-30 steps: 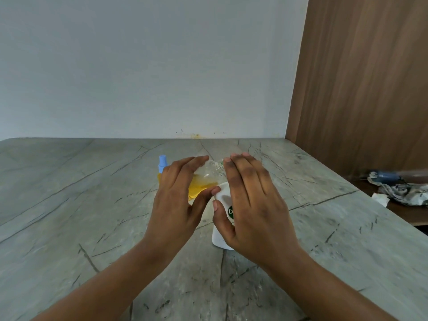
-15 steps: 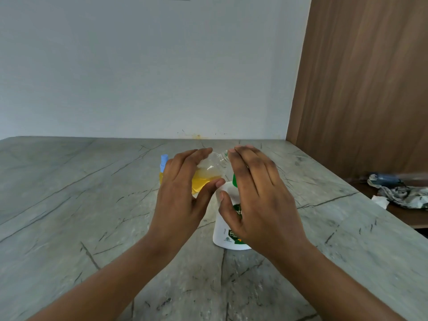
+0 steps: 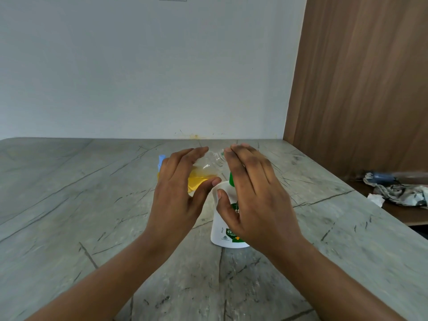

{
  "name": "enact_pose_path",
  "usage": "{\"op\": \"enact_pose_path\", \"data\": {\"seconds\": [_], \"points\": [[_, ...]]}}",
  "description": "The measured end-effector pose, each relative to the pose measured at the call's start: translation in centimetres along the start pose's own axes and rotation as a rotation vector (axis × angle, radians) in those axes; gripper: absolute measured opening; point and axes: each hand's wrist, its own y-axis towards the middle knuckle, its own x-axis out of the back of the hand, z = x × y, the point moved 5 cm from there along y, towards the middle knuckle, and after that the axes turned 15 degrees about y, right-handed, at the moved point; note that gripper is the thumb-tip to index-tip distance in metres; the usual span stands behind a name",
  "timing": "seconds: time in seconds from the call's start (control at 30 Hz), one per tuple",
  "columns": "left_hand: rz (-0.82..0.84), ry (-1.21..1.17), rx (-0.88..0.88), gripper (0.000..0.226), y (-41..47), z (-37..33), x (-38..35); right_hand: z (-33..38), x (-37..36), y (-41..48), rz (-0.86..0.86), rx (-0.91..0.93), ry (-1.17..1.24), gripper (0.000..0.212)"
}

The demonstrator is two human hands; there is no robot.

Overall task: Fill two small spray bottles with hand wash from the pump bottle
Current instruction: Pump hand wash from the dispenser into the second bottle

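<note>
- Grey stone countertop (image 3: 69, 205) with dark veins, filling the lower half of the head view; pale wall behind, brown wooden panel (image 3: 359, 89) to the right.
- White pump bottle (image 3: 222, 230) of hand wash standing upright on the countertop at centre, green pump head (image 3: 231, 179) just showing at its top; label partly hidden behind the right hand.
- Right hand (image 3: 252, 195) arched over the pump head, fingers pressed close together and extended, thumb free beside the bottle's shoulder; likely placed to press the pump down, though actual contact with the pump hidden.
- Left hand (image 3: 178, 193) wrapped around a small clear spray bottle (image 3: 206, 169), fingers together across its back, thumb under its front.
- Small clear spray bottle tilted, uncapped neck aimed right toward the pump nozzle, probably to catch the soap; yellow liquid pooled in its lower part, roughly half full.
- Second small bottle (image 3: 161, 162) with a pale blue cap, mostly hidden behind the left hand, apparently standing on the countertop and holding yellow liquid.
- Crumpled cloth (image 3: 398, 191) on a lower surface at far right, well apart from the work.
</note>
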Motion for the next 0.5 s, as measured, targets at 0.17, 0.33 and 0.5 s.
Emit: {"op": "enact_pose_path", "data": {"seconds": [0.17, 0.33, 0.5], "points": [[-0.003, 0.000, -0.010, 0.045, -0.3, 0.1, -0.2, 0.1, -0.2, -0.3, -0.019, -0.009, 0.049, 0.054], [0.006, 0.003, -0.024, 0.045, -0.6, 0.3, -0.3, 0.2, -0.4, -0.7, -0.007, -0.010, 0.046, 0.053], [0.025, 0.006, -0.020, 0.045, -1.0, 0.4, -0.6, 0.1, -0.4, -0.9, -0.008, -0.026, 0.051, 0.052]]}}
